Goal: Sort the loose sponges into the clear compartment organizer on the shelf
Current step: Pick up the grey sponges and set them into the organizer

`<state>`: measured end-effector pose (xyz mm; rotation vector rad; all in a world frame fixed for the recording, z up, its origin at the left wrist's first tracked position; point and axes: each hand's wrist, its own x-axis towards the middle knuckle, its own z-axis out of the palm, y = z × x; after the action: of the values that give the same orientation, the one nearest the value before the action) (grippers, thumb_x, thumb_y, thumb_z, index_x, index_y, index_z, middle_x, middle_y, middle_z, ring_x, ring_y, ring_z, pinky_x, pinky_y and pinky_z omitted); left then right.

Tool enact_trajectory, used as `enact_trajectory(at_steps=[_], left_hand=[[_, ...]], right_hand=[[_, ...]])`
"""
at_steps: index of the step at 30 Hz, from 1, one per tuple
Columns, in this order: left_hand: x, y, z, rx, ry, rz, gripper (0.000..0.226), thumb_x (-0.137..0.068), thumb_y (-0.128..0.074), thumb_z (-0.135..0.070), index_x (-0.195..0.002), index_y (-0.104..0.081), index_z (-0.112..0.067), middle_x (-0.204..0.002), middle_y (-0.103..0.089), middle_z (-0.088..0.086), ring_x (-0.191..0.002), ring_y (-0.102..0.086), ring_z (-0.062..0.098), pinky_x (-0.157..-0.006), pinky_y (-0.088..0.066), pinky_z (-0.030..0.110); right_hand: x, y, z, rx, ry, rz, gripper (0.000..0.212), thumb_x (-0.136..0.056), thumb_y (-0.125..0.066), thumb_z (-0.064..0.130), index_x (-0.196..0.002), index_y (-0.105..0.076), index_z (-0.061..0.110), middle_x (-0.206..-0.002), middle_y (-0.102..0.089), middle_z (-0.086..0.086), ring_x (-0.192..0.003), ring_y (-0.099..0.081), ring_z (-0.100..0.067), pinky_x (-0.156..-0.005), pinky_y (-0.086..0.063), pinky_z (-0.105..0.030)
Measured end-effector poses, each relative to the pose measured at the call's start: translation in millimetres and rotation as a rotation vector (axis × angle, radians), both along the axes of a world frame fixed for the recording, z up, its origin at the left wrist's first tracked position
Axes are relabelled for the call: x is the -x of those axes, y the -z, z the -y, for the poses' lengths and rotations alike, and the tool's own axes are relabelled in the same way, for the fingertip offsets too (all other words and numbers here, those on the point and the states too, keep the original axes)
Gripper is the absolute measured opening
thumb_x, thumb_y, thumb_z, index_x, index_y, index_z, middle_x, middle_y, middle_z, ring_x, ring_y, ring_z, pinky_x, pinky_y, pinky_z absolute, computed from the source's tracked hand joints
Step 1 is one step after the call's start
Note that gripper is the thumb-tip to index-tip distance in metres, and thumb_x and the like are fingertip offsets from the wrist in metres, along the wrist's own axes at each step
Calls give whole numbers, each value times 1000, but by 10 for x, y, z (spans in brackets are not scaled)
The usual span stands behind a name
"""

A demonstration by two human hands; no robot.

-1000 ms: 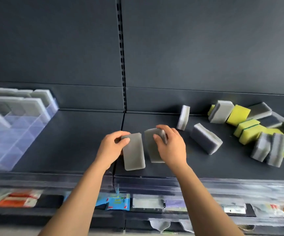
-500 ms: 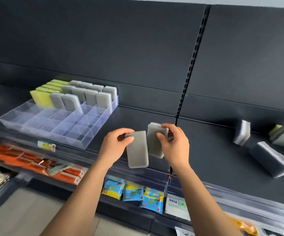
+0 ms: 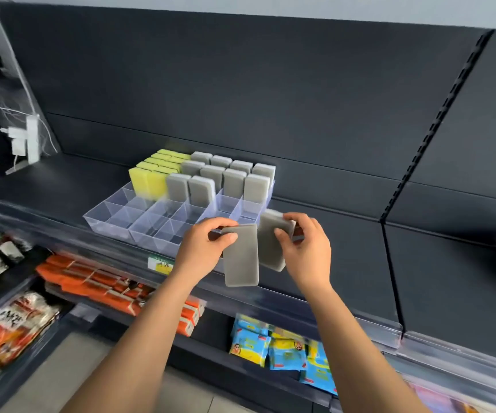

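Two grey sponges point(image 3: 240, 255), one per hand, beside organizer point(image 3: 139, 223).

View swung left; both hands point(image 3: 202, 248) carried grey sponges point(image 3: 240, 254) to organizer point(image 3: 139, 222) front-right corner.

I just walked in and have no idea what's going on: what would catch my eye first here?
Two bare hands at centre, the left hand and right hand each holding a grey sponge upright. Just behind them on the dark shelf sits a clear organizer, its back rows packed with yellow sponges and grey ones, its front compartments empty.
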<state>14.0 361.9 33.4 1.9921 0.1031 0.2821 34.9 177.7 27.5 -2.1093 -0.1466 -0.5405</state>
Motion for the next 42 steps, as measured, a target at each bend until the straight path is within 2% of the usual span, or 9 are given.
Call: enact_trajectory(at_steps=[6,10,13,16,18,22,28,33,42], left_hand=[[-273,-56,-361,2,4,62,27,-83,-65,-13,-92,-65,-38,-100,-66,-8,-92,-61,14,-81,-54,45],[-576,-109,-493,-19,-17,103,26,-84,-64,-11,-95,-65,-34,-103,-64,-5,-93,-59,12,-81,-54,38],[-824,-137,-533,-63,-42,158,24,-84,-64,-10,-95,-64,-32,-107,-62,-4,-93,-57,10,-77,-49,23],[-1040,-190,-542,-107,-77,232,23,-84,-63,-6,-94,-64,-27,-100,-59,-9,-85,-53,-6,-69,-40,4],[-1167,-198,-535,-132,-94,274,20,-84,-62,-2,-96,-66,-18,-95,-54,-16,-85,-49,-17,-67,-39,1],[-1348,-151,-528,-170,-70,332,20,-83,-61,3,-96,-66,-11,-96,-49,-25,-86,-45,-22,-69,-42,3],[-1558,5,-587,-219,-11,363,23,-81,-61,5,-94,-66,-13,-101,-56,-10,-91,-52,2,-79,-44,11],[-1671,97,-622,-225,31,366,24,-81,-62,3,-95,-66,-16,-103,-59,-8,-94,-58,12,-80,-53,38],[-1729,106,-716,-245,102,381,25,-79,-62,5,-93,-66,-15,-101,-58,-10,-92,-58,12,-80,-52,39]], right_hand=[[-310,-74,-354,-19,-31,26,19,-84,-66,19,-102,-62,23,-94,-57,8,-72,-58,-15,-68,-46,-25],[-614,-59,-497,-14,-37,53,19,-85,-66,17,-103,-62,21,-94,-55,8,-75,-57,-15,-69,-48,-26],[-873,-41,-551,-27,-30,37,19,-86,-65,16,-103,-60,21,-95,-54,8,-77,-57,-13,-67,-44,-19],[-1078,-30,-592,-28,-36,29,18,-87,-63,14,-103,-59,21,-97,-53,9,-77,-55,-11,-64,-40,-13],[-1189,-8,-609,-25,-40,26,18,-87,-63,12,-102,-58,20,-96,-52,9,-77,-54,-10,-66,-43,-17],[-1324,78,-623,-15,-30,6,18,-88,-61,11,-101,-57,21,-96,-52,8,-76,-54,-9,-67,-46,-22],[-1400,180,-620,43,15,-10,18,-89,-57,10,-103,-56,22,-96,-51,6,-75,-55,-16,-67,-47,-28],[-1375,201,-640,107,54,19,22,-89,-53,4,-105,-57,20,-95,-49,5,-73,-53,-19,-65,-46,-31],[-1374,263,-820,411,82,115,34,-75,-54,-12,-98,-60,12,-91,-53,-4,-76,-51,-26,-55,-47,-34]])
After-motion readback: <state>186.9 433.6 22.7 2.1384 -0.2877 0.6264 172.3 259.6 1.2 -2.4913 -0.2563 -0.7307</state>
